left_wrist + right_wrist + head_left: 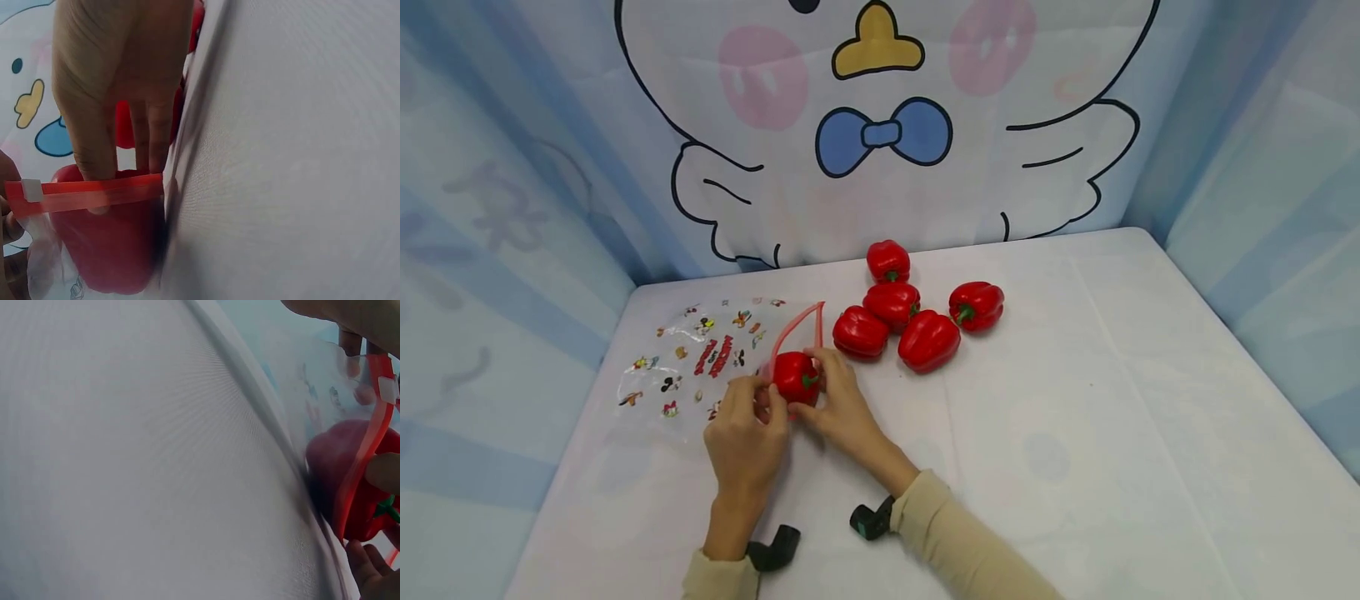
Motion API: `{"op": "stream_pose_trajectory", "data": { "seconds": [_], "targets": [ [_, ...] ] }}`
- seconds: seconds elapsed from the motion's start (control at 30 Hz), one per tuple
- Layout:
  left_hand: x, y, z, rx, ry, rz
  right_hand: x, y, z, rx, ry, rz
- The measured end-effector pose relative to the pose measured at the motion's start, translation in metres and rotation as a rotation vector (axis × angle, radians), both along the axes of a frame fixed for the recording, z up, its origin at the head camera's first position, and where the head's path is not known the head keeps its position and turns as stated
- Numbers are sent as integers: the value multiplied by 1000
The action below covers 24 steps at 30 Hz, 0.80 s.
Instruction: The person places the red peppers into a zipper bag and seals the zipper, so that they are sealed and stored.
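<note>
A clear cartoon-printed zip bag point(688, 371) lies flat on the table, its mouth edged by a red zip strip point(790, 327). One red bell pepper point(793, 377) sits partly inside that mouth, green stem facing out. My right hand point(846, 412) grips this pepper, thumb on the near side and fingers on the far side. At the near end of the mouth, my left hand point(747, 437) pinches the bag's edge. In the left wrist view the strip point(119, 192) crosses over the pepper point(115, 250), beside a white slider point(32, 190).
Several more red bell peppers point(929, 341) lie in a loose group right of the bag, toward the back of the white table point(1112, 417). A printed curtain point(880, 200) stands behind the table's back edge. Dark wrist-camera mounts point(775, 548) sit below both wrists.
</note>
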<state>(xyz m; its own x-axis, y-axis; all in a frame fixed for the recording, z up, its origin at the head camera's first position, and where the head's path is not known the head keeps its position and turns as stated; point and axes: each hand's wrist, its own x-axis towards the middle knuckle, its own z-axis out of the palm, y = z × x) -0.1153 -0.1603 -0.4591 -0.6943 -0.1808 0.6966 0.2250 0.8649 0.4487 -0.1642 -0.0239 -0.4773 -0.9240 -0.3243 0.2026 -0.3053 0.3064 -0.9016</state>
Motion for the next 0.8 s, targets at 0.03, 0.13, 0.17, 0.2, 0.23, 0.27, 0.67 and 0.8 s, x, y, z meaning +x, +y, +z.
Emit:
{"op": "stream_pose_trajectory", "data": {
  "seconds": [0.03, 0.13, 0.17, 0.2, 0.23, 0.27, 0.67, 0.8],
  "targets": [
    [0, 0, 0, -1, -2, 1, 0, -1, 0, 14, 9, -11],
    [1, 0, -1, -2, -5, 6, 1, -2, 1, 33, 19, -27],
    [1, 0, -1, -2, -5, 6, 1, -2, 1, 28, 14, -26],
    [1, 0, -1, -2, -2, 5, 1, -2, 1, 24, 11, -26],
    [0, 0, -1, -2, 0, 3, 1, -2, 1, 19, 4, -27],
    [0, 0, -1, -3, 3, 0, 1, -2, 0, 15, -4, -27],
    [-1, 0, -2, -14, -10, 3, 0, 0, 1, -26, -48, 21],
    [-1, 0, -3, -19, -11, -3, -1, 4, 5, -12, -72, 54]
  ]
}}
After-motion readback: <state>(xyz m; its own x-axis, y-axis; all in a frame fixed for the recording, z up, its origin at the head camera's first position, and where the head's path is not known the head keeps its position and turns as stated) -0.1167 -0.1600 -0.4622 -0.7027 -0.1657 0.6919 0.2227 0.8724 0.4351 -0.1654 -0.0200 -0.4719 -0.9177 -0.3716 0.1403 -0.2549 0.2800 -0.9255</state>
